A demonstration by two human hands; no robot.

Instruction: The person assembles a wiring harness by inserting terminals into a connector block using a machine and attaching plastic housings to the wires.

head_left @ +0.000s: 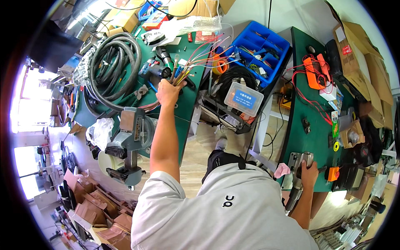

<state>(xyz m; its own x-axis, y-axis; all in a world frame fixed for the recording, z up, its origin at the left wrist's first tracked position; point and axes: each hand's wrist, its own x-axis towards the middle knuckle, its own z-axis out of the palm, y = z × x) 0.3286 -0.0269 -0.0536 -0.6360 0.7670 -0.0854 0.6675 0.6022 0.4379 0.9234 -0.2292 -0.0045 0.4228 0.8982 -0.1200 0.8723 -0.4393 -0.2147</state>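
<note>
My left hand point(168, 92) is closed round a bundle of thin coloured wires point(183, 74) over the left green bench. Their loose ends fan out toward the blue bin. Just beyond this hand lie a black power tool point(158, 73) and a black-and-green tool point(165, 56). Out to the right, my right hand point(309, 173) has its fingers wrapped on a long grey metal tool point(296, 183) at the near edge of the right bench. Its exact kind cannot be made out. A pink crumpled piece point(282, 170) sits beside it.
A thick black cable coil point(114, 71) and a grey bench vise point(135, 127) stand on the left bench point(183, 121). Between the benches are a divided blue bin point(260, 35) and a clear lidded box point(244, 98). An orange device point(316, 71) with red leads lies on the right bench point(306, 104).
</note>
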